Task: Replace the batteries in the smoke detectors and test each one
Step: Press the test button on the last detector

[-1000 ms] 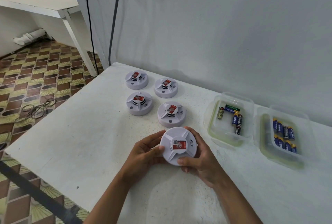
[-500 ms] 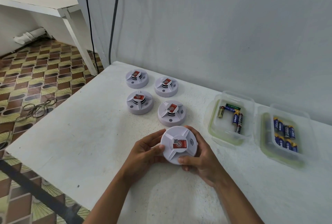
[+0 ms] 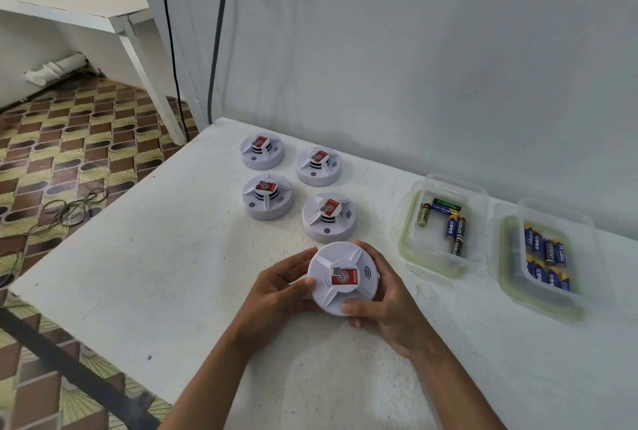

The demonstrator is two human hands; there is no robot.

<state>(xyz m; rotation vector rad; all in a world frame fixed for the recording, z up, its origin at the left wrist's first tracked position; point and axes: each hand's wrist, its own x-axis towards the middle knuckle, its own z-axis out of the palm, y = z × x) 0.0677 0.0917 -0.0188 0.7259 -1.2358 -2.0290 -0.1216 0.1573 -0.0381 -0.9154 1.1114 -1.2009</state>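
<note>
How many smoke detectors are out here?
5: one held detector in both hands, four on the table: back-left, back-right, middle-left, middle-right. None seems hidden.

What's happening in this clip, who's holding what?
A person holds one smoke detector with both hands, left hand and right hand gripping its sides, face up and not yet opened. Four other detectors sit on the white table. Two clear tubs to the right hold batteries: mixed ones and blue ones.

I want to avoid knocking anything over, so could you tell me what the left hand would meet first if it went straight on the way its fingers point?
The held smoke detector it already grips; beyond lies the right hand.
</note>
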